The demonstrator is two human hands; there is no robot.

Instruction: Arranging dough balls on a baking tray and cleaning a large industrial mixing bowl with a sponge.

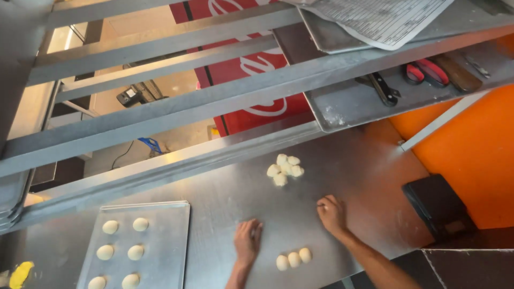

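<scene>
both palms are down on the steel table (342,176) now, each cupped over the surface in what looks like the rolling of dough portions. the left hand (248,241) sits flat-ish with fingers together, the right hand (331,214) curled over, knuckles up. to do this rolling well, i'd judge the palms want light downward pressure and small circles, fingers caging the piece so it tightens into a ball and doesn't skid on the metal.

the grip: neither hand is clenched; both are loosely cupped, half open against the table. a dough piece under either palm is likely, but the hands hide it, so i can't tell for sure.

three rolled balls (294,259) sit in a row between the wrists, just beside the left hand. a cluster of rough dough pieces (285,169) waits further up the table, well apart from both hands. over on the left, a baking tray (174,235) holds six shaped balls (122,245) in two columns.
</scene>
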